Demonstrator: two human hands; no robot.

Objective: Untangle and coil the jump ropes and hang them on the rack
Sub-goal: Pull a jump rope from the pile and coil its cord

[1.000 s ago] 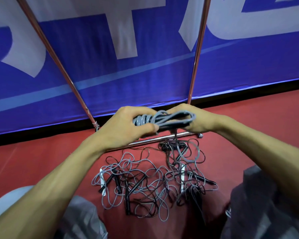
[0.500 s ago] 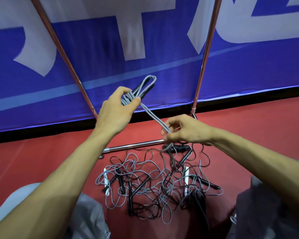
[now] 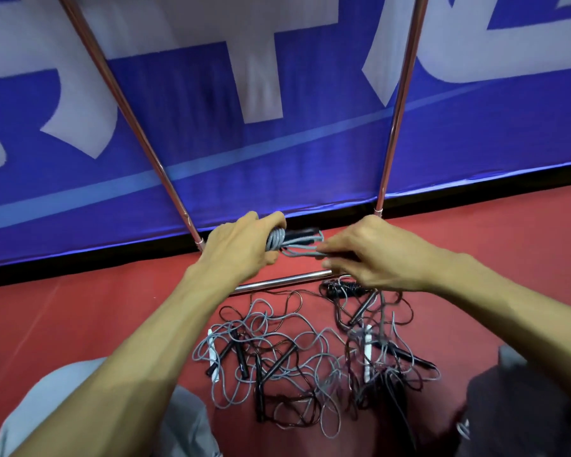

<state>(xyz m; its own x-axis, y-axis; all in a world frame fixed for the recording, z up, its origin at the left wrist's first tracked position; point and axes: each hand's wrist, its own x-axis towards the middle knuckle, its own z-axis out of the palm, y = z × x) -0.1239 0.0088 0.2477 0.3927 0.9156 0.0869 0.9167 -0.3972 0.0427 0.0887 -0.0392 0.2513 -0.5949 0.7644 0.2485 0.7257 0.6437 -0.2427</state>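
Observation:
My left hand grips a coiled grey jump rope with black handles, held above the floor in front of the rack. My right hand pinches the loose grey strands of that same rope just to the right of the coil. Below my hands, a tangled pile of jump ropes, grey and black cords with black and white handles, lies on the red floor. The metal rack shows its low horizontal bar and two slanting uprights; nothing hangs on the parts in view.
A blue banner with white lettering stands behind the rack. A small coiled black rope lies by the rack's low bar. My knees frame the pile at the bottom left and right.
My left hand has come down from its raised position with the coil. My right hand has risen and closed in, so the stretched strand between them is now short.

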